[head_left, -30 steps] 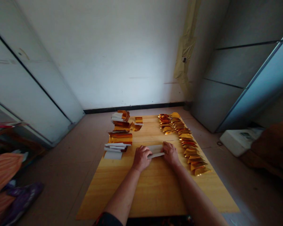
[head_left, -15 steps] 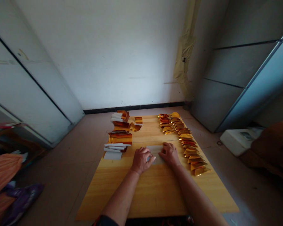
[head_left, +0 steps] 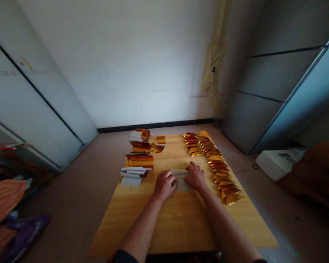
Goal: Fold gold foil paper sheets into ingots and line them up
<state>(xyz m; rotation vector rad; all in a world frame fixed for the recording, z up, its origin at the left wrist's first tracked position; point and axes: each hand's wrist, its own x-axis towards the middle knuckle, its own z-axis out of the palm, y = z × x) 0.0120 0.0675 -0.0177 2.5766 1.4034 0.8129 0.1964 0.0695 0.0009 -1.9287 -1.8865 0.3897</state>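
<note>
A pale sheet of paper lies on the wooden board in front of me, with a raised curl or fold across its far part. My left hand grips its left side, fingers bent and thumb drawn in. At the right side, my right hand pinches the paper between thumb and bent fingers. Close to my right hand runs a row of folded gold foil paper pieces. Left of my left hand lie white-backed paper sheets and a curved stack of gold foil sheets.
The wooden board has more gold foil sheets at its far left. A white wall stands beyond it. Grey cabinets and a white box are at the right; a purple shoe is at the lower left.
My left thumb has drawn in toward the fingers. My right hand has shifted slightly up and away. The far part of the paper now shows a raised curl.
</note>
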